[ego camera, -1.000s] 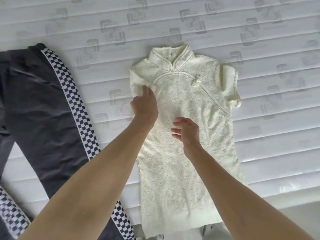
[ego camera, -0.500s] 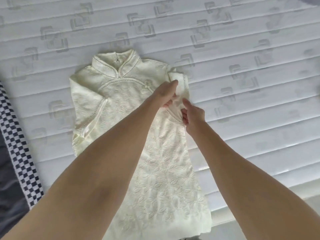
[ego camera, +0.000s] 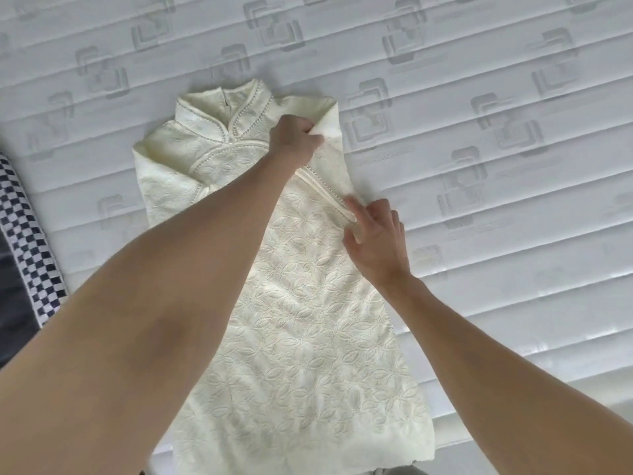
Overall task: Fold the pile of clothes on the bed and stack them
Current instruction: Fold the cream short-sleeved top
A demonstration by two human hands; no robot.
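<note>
A cream dress lies flat, front up, on the white quilted mattress, collar toward twelve o'clock and hem toward six, where it runs over the mattress edge. The left hand is closed in a fist on the fabric at the dress's shoulder, at about one o'clock from the collar, bunching the folded-in sleeve there; its forearm crosses the dress from seven o'clock. The right hand sits at about five o'clock from the left one, at the dress's side edge, fingers half curled and pinching the beaded trim where the folded sleeve ends. The skirt spreads out below both hands, between the two forearms. At nine o'clock, well apart from the dress, lie dark trousers with a checkered stripe.
</note>
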